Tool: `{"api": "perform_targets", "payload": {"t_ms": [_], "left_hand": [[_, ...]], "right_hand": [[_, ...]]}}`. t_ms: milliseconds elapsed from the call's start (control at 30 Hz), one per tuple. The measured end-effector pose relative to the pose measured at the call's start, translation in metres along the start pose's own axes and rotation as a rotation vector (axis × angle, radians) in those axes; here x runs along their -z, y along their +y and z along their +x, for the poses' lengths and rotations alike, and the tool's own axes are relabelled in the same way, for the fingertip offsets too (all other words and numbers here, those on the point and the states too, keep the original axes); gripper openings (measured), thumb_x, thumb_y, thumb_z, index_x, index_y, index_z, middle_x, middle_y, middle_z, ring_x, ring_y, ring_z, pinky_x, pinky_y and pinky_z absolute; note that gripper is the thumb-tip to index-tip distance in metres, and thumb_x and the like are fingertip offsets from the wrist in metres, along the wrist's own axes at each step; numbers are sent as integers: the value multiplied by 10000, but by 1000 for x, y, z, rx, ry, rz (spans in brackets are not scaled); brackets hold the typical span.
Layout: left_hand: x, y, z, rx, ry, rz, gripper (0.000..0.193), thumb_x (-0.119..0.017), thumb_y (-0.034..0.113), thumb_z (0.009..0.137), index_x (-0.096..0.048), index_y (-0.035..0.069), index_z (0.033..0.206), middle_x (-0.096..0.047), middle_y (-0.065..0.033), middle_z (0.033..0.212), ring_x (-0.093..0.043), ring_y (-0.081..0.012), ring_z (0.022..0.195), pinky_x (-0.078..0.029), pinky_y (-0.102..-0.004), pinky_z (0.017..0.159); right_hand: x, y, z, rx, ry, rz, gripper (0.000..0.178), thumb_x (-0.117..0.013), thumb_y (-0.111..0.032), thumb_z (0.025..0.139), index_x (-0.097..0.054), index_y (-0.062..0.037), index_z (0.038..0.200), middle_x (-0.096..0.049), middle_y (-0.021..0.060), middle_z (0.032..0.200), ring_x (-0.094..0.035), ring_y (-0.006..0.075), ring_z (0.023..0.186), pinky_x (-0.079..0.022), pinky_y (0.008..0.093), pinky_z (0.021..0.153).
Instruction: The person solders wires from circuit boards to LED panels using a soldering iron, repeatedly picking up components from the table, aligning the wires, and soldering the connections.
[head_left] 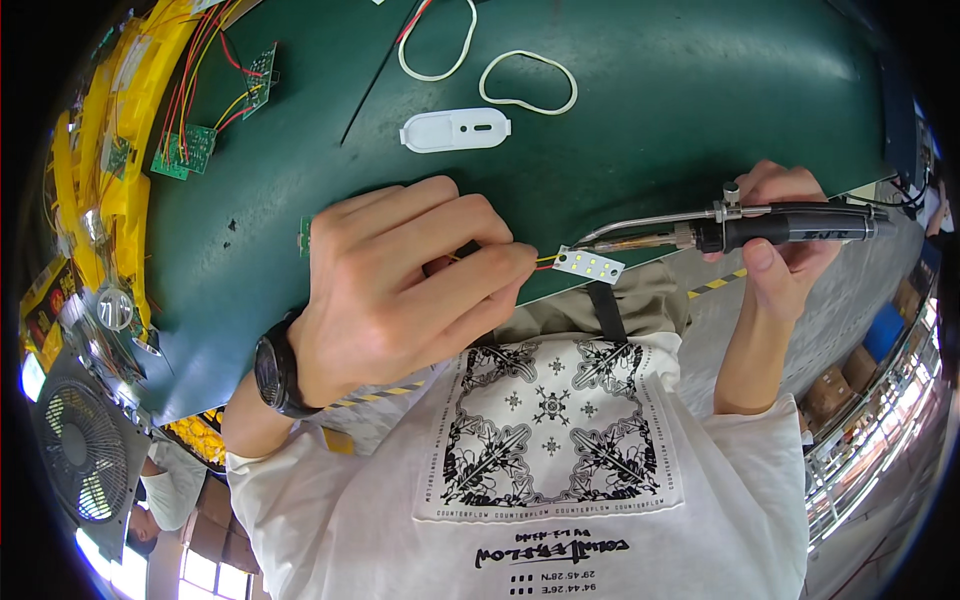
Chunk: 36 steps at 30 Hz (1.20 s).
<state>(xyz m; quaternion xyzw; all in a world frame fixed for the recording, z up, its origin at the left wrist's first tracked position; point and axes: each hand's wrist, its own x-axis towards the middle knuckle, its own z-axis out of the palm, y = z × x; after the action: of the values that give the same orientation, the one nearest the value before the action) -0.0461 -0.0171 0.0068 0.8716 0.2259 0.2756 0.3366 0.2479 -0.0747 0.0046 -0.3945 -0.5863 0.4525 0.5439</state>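
My left hand [410, 275], with a black watch on its wrist, has its thumb and fingers closed on thin yellow and red wires [545, 262]. These wires run to one end of a small white LED board [590, 265] with several yellowish squares, held out past the fingertips near the table edge. My right hand [785, 225] is wrapped round the black handle of a soldering iron [750, 228]. A curved metal tube is clamped along the iron. Iron tip and tube end meet at the board's wired end; whether they touch it I cannot tell.
On the green mat [650, 110] lie a white plastic cover [455, 131], a pale loop [528, 108] and a black rod [375, 90]. Wired green circuit boards [200, 150] rest by yellow racks [130, 190] at left. A fan [85, 450] and another person [170, 490] are lower left.
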Motion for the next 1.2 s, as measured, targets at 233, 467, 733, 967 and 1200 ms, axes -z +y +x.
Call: {"api": "perform_targets", "payload": {"t_ms": [233, 467, 733, 967, 1200], "left_hand": [[0, -1, 0, 2, -1, 6, 199, -731, 18, 568, -684, 46, 759, -580, -31, 660, -488, -164, 492, -355, -262, 424], [0, -1, 0, 12, -2, 7, 188, -727, 25, 574, -680, 45, 754, -579, -31, 658, -494, -168, 493, -362, -262, 427], [0, 0, -1, 20, -20, 32, 179, -719, 15, 573, -679, 43, 745, -575, -32, 646, -508, -169, 493, -369, -263, 425], [1, 0, -1, 28, -25, 25, 181, -723, 9, 570, -678, 42, 743, -570, -34, 640, -513, -170, 492, -370, -263, 423], [-1, 0, 0, 21, -7, 35, 167, -738, 16, 587, -674, 42, 739, -566, -33, 636, -513, -168, 487, -365, -263, 420]], "right_hand": [[1, 5, -1, 36, -36, -17, 310, -732, -12, 726, -559, 91, 962, -602, 190, 853, -619, 216, 624, -490, 277, 527], [2, 4, 0, 43, -40, -29, 307, -732, -11, 721, -561, 92, 955, -607, 184, 852, -620, 211, 609, -482, 290, 546], [-3, 2, 1, 15, -18, 19, 287, -722, 7, 715, -571, 119, 933, -607, 172, 809, -608, 201, 634, -483, 258, 510], [-2, 3, 2, 39, -38, 14, 288, -718, 15, 713, -571, 122, 936, -607, 172, 811, -607, 196, 644, -483, 252, 508], [-2, 2, 1, 30, -15, 2, 279, -727, -4, 715, -580, 118, 918, -605, 169, 798, -601, 197, 618, -478, 258, 502]]}}
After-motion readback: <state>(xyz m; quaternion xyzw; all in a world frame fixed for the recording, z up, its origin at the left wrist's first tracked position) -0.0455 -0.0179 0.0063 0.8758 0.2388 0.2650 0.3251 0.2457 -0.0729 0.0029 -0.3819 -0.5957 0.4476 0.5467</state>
